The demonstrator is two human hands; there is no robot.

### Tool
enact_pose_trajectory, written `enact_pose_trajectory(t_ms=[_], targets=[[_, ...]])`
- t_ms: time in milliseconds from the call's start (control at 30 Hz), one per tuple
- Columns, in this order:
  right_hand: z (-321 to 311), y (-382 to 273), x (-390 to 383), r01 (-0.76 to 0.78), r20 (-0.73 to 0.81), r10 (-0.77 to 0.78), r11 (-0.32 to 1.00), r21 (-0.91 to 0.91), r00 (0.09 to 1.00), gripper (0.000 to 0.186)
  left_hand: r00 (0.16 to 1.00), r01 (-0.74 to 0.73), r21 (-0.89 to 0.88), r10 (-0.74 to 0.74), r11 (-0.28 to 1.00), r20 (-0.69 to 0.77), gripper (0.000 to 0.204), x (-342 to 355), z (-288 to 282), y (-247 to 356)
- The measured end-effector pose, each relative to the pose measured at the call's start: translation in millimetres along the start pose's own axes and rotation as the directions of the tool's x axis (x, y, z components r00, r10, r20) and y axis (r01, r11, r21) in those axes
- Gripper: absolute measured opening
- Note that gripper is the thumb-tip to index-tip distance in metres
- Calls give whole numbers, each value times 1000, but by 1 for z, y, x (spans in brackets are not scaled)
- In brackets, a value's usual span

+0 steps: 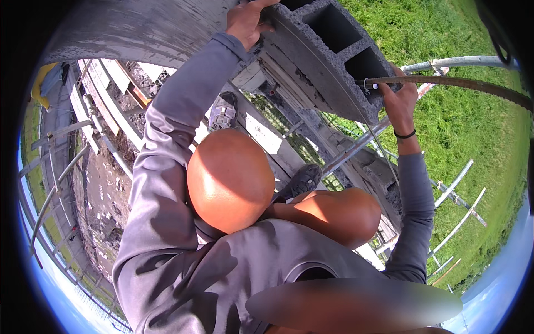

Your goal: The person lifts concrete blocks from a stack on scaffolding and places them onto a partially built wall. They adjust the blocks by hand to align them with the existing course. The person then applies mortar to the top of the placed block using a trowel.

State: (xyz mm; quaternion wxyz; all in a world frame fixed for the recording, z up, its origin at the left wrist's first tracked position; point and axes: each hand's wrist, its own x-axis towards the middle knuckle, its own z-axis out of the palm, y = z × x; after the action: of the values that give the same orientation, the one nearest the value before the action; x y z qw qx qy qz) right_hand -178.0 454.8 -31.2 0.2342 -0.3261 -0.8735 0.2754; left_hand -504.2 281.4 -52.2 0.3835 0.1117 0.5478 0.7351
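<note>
Knees bent, bare, in grey shorts; the person crouched on scaffold planks (261,139), shoes planted on the boards. Both arms in grey sleeves reached forward to a hollow concrete block (322,55), grey, two cells open on top, resting up at wall height. Left hand (247,22) gripped the block's left end, fingers curled over its upper edge. Right hand (399,103), a black band at the wrist, clasped the block's right end, fingers wrapped under the corner close to a rusty rebar (461,83) that ran off to the right. Step in hand, by my reading: seating or shifting the block into line on the course. The next move would call for an even two-handed push and steady footing on the narrow boards. Beyond: steel scaffold tubes (456,183), rubble and timber on the ground to the left, bright green grass (473,145) to the right, strong sun.
</note>
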Motion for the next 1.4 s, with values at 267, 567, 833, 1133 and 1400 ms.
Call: enact_pose_trajectory(t_ms=[267,567,833,1133,1400], targets=[[-5,0,-10,54,10,-55,995,79,998,54,1000,18,-30,-18,999,11,54,-4,-6,-4],[-4,-1,-6,25,38,-30,994,107,999,55,999,32,-57,-32,998,12,43,-3,-10,-8],[-6,6,-8,-42,71,34,992,116,997,50,999,30,33,-30,999,-17,18,-3,-1,-5],[-6,4,-6,-5,108,10,999,-49,994,45,998,66,-22,-66,998,4,29,0,-7,-6],[-39,-118,-60,538,-147,-526,746,393,838,11,993,-116,107,118,987,-17,87,-16,0,-12]])
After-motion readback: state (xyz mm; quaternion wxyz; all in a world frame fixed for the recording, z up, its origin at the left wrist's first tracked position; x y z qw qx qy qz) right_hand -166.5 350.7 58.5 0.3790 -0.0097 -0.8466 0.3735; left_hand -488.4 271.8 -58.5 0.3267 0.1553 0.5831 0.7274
